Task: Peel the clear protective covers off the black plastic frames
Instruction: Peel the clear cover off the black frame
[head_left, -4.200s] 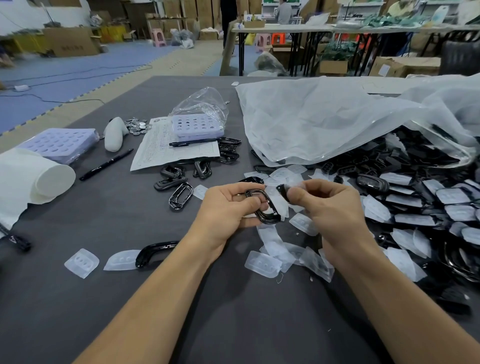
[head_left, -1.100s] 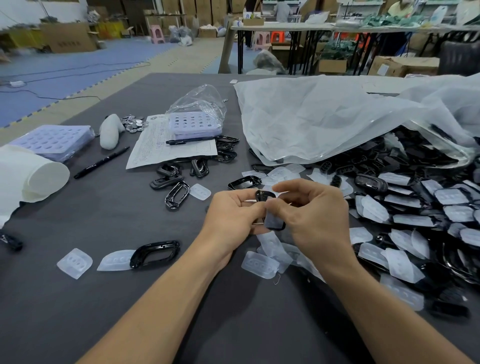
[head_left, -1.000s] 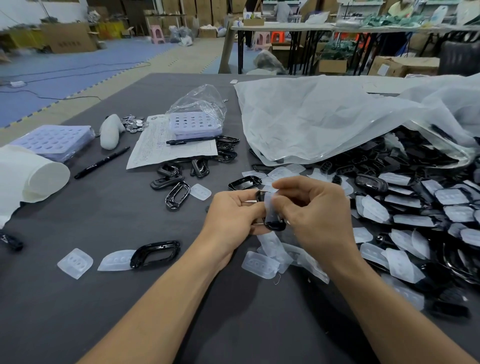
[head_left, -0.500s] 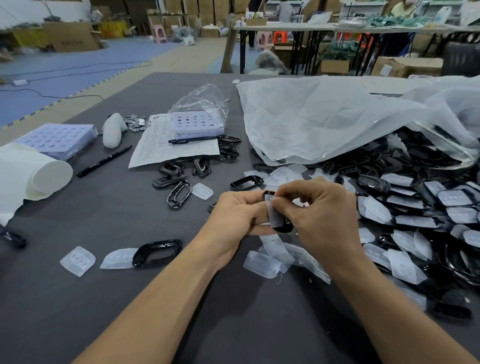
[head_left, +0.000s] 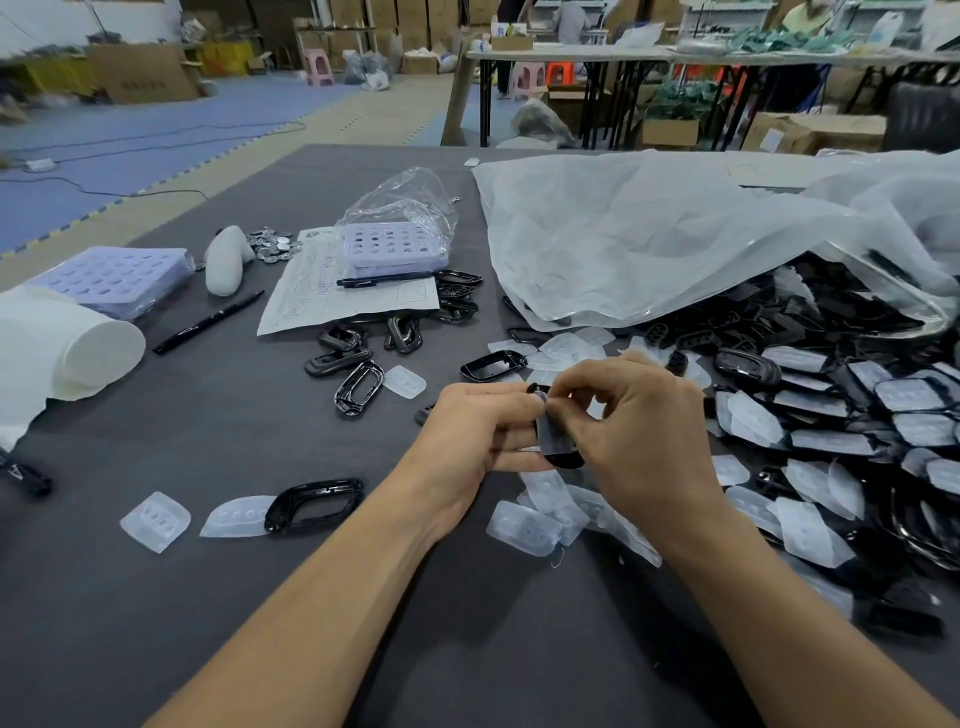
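Two hands meet at frame centre above the table (head_left: 156, 623). The left hand (head_left: 467, 436) grips a black frame (head_left: 562, 458) by its left edge. The right hand (head_left: 639, 431) pinches the clear cover (head_left: 549, 430) at the frame's top end; the cover lies partly on the frame. Peeled covers (head_left: 524, 527) lie just below the hands. Covered frames (head_left: 831, 410) are piled at right, beside a bag (head_left: 649, 234). The sheet (head_left: 322, 291) at upper left carries print, too small to read.
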